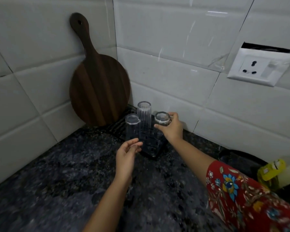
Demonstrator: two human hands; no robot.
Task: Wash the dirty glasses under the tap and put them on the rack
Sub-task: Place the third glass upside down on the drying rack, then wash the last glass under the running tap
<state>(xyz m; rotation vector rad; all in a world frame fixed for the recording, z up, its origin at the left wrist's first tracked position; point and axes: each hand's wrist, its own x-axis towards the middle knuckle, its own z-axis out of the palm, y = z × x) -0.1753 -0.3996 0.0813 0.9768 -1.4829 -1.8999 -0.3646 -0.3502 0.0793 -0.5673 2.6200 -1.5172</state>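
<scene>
White glossy wall tiles meet in a corner above a dark speckled stone worktop, where a round dark wooden chopping board leans. Before it stands a small black plastic rack carrying three upturned clear glasses: a tall ribbed glass at the back, a plain glass front left, and a shorter third glass on the right. The right hand grips that third glass round its upturned base, apparently seating it. The left hand hovers open, fingers loosely curved, just beside the plain glass's foot; contact is unclear. Since the glasses stand close together, a skewed release could tip one against its neighbours, and wet fingers may slip.
</scene>
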